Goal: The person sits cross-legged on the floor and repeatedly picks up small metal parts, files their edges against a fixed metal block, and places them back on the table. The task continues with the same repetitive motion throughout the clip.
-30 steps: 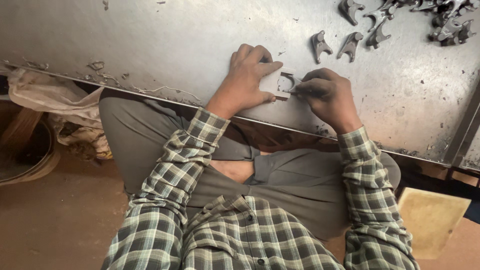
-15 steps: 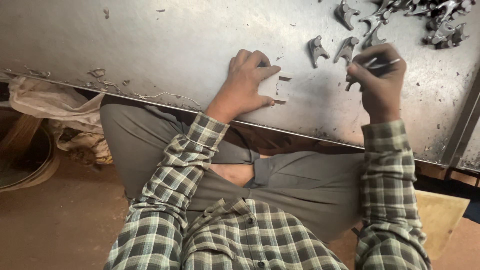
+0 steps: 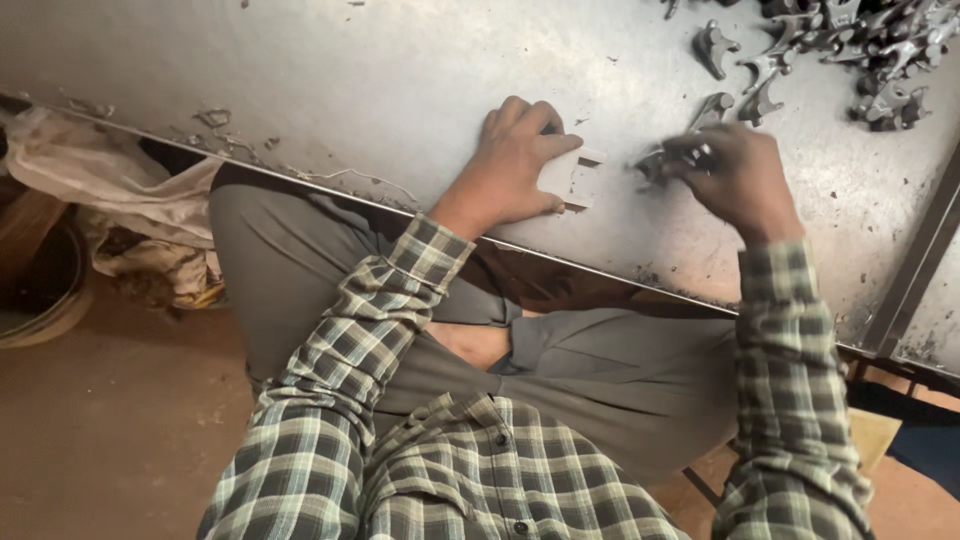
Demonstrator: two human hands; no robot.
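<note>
My left hand (image 3: 512,160) rests on the grey metal table (image 3: 350,90), its fingers curled over a small flat metal block (image 3: 572,176) near the table's front edge. My right hand (image 3: 735,175) hovers to the right of it, fingers closed around a small dark forked metal part (image 3: 672,160) that sticks out to the left. Both arms wear green plaid sleeves.
Loose forked metal castings (image 3: 716,45) lie beyond my right hand, with a denser heap (image 3: 885,60) at the far right corner. A metal frame bar (image 3: 915,265) borders the table at right. Crumpled cloth (image 3: 110,200) and a round basin (image 3: 40,290) sit on the floor at left.
My right hand left the block beside my left hand, reached up to the castings, and now comes back down and left holding one. My left hand has stayed put.
</note>
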